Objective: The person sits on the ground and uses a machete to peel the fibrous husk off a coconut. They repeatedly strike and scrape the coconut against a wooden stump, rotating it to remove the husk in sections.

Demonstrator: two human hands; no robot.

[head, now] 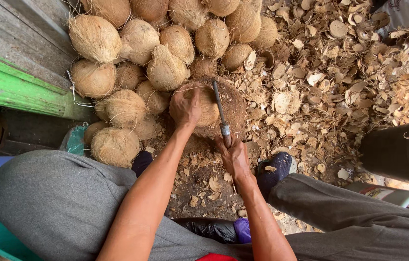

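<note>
Grey-trousered knees (59, 203) framed the work: left hand (185, 107) clamped over a hard, fibrous, likely heavy coconut (208, 105), right hand (233, 155) fisted round the knife (220, 108) handle just beside it.

The coconut (208, 104) sat on the block (233, 108), under the left hand (185, 107). The knife (220, 108) stood just right of it, gripped by the right hand (233, 155). The coconut pile (141, 53) lay behind and left; the shell scraps (330, 72) lay right, with the bucket (390, 152) at the far right.
</note>
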